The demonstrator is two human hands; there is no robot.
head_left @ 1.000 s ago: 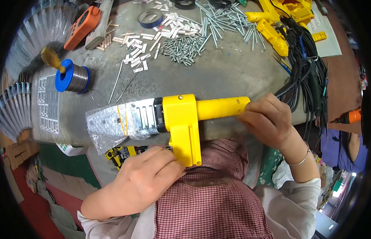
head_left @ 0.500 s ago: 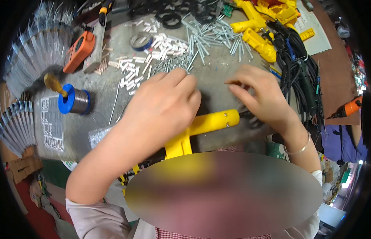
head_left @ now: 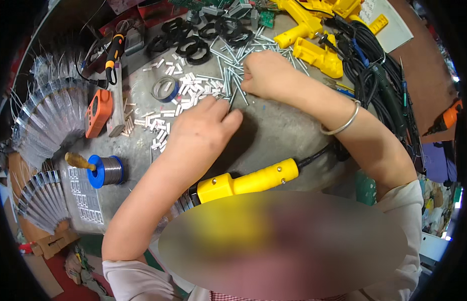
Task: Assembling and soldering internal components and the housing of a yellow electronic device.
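My left hand [head_left: 201, 128] is over the near side of the parts pile, fingers curled downward and their tips hidden; what they grip, if anything, cannot be made out. Farther away, my right hand [head_left: 266, 75], with a bangle on its wrist, has its fingers curled in at the heap of long silver screws [head_left: 226, 75]. Its fingertips are hidden too. Small white pieces [head_left: 193, 89] lie scattered just beyond my left hand. Close to me rests a yellow plastic tool handle [head_left: 266, 178], with screws in its side and a black cable running out to the right.
To the left are a blue solder spool [head_left: 107, 171], an orange meter [head_left: 98, 113] and fanned bundles of bagged strips [head_left: 53, 115]. A tape roll [head_left: 165, 89] and black rings [head_left: 193, 50] lie farther back. Yellow housings [head_left: 319, 55] and coiled black cables [head_left: 374, 85] occupy the right.
My right hand has moved forward and left, from above the cable side to the long screws. My left hand remains by the pile. The yellow handle appears turned and lower in view.
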